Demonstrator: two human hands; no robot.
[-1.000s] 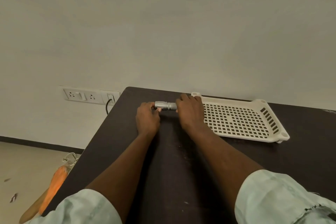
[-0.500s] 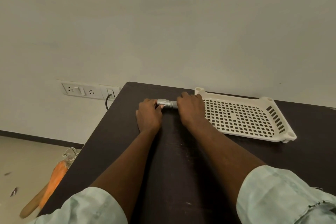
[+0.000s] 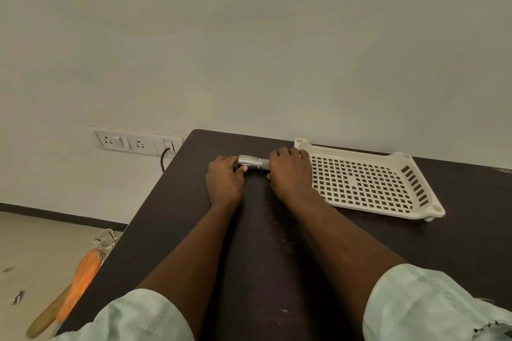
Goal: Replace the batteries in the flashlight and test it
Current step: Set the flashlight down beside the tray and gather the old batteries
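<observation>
A small silver flashlight lies sideways on the dark table, near its far edge. My left hand pinches the wider ribbed head at the left end. My right hand wraps over the body at the right end and hides most of it. Only the middle of the flashlight shows between the two hands. No batteries are in sight.
A cream perforated plastic tray sits right of my right hand, against the wall. Wall sockets with a plugged cable are left of the table. An orange brush with a wooden handle lies on the floor at the left.
Both hands stay on the flashlight in the same spot. My left fingers have shifted slightly on the head. The view has drifted a little.
</observation>
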